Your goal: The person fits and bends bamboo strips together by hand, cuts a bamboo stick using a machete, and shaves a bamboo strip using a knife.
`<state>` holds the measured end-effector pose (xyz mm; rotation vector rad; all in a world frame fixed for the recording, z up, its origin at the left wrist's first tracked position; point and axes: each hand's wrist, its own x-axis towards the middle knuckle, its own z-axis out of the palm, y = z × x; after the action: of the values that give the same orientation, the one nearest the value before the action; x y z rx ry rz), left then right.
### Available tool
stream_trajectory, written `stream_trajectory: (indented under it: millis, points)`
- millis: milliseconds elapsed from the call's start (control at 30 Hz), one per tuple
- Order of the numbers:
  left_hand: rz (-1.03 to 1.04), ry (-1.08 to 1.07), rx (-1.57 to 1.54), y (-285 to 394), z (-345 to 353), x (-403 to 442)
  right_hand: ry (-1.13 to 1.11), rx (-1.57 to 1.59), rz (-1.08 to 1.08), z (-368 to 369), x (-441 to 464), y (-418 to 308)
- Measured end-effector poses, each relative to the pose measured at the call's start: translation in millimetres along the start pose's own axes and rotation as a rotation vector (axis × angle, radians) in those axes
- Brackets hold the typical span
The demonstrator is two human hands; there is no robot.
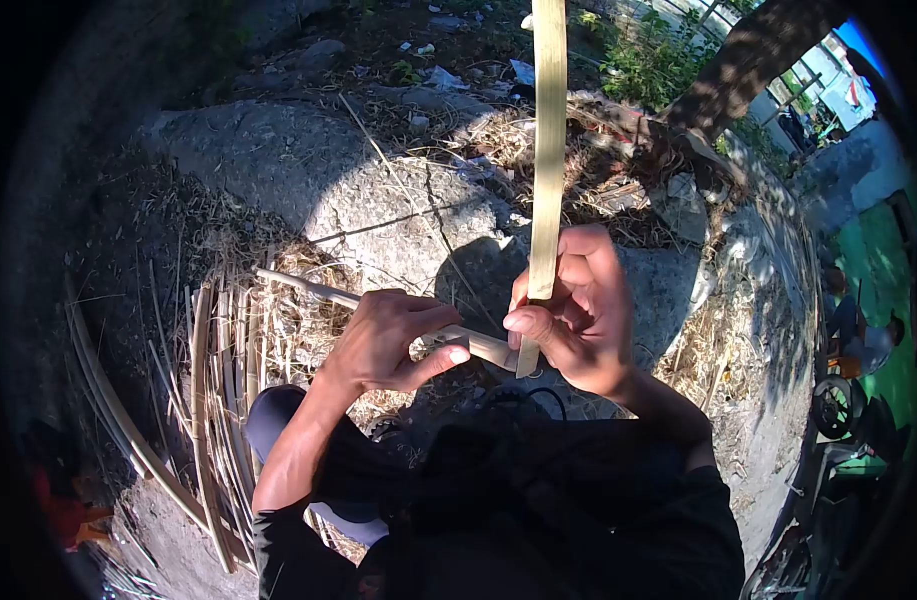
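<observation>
My right hand [590,315] is closed round the lower part of a long, flat, pale bamboo strip [549,130]. The strip stands nearly upright in view and runs past the top edge. Its lower end shows just below my fingers. My left hand [388,340] grips a long, slim, stick-like piece [313,287] that lies slantwise under the palm, thumb stretched along it. The right end of that piece meets the bamboo strip near its bottom end. Whether this end carries a blade, I cannot tell.
Several long bamboo strips [200,400] lie in a bundle at my left. Pale shavings [618,190] cover parts of the rocky ground [398,215]. A tree trunk [748,65] leans at the upper right. At the far right, a person [871,345] is near a wheel [833,405].
</observation>
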<state>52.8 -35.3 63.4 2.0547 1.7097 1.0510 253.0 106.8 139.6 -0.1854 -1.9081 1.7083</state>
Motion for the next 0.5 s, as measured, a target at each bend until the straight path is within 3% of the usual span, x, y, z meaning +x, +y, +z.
stream_trajectory:
  millis: [200,500]
  points:
    - [0.049,-0.046,-0.102,-7.5,6.2,0.6,-0.049,0.084,0.139,3.3,0.6,1.4]
    - [0.069,-0.023,-0.112,-11.0,14.0,3.9,-0.095,0.038,0.091,0.3,-2.8,3.1]
